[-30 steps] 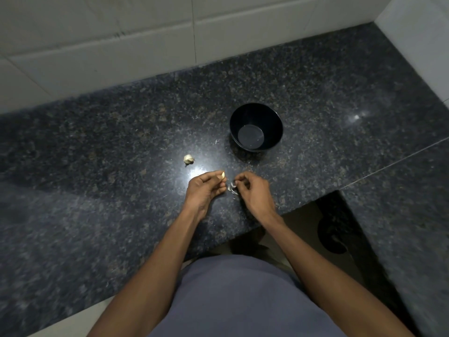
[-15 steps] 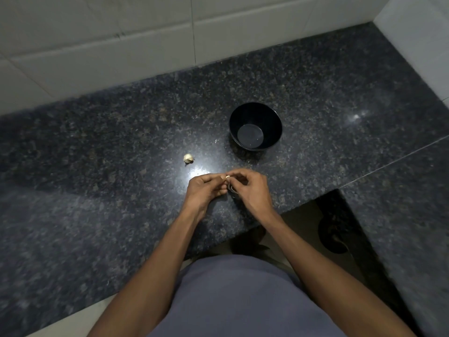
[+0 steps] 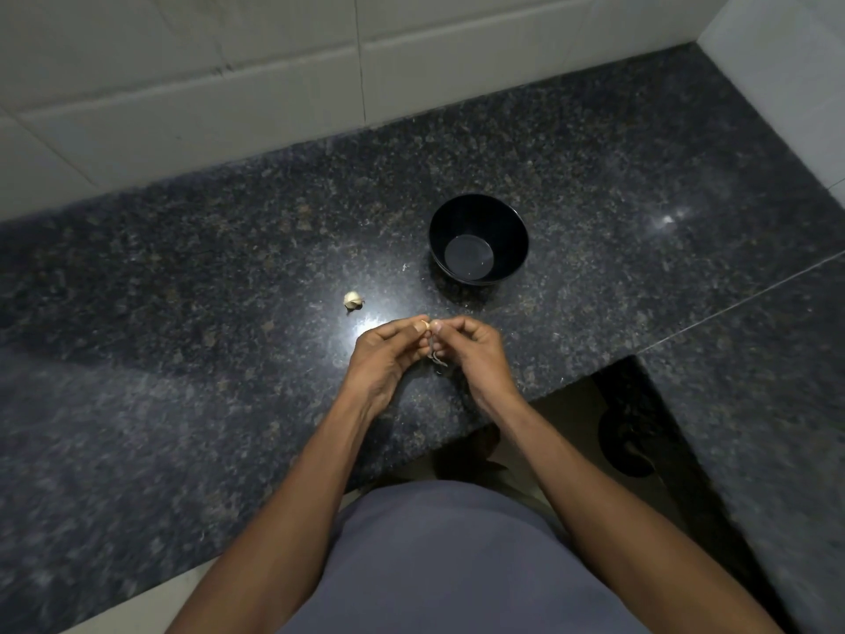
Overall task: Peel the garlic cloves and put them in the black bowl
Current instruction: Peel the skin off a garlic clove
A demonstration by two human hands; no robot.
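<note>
A small pale garlic clove (image 3: 425, 324) is pinched at my fingertips, over the dark granite counter (image 3: 183, 313). My left hand (image 3: 388, 359) holds it and my right hand (image 3: 475, 354) meets it from the right, thumb and finger on the clove. Thin bits of skin (image 3: 436, 356) hang or lie just below the fingertips. Another unpeeled clove (image 3: 353, 300) lies on the counter to the left of the hands. The black bowl (image 3: 478, 237) stands beyond the hands, a little right, and looks empty.
White tiled walls (image 3: 274, 84) close the counter at the back and at the right. The counter's front edge steps back at the right, where the floor (image 3: 571, 427) shows below. My grey shirt (image 3: 448, 565) fills the bottom.
My right hand, apart from the left a second ago, has come over to the clove; both hands now pinch it together, slightly farther from me.
</note>
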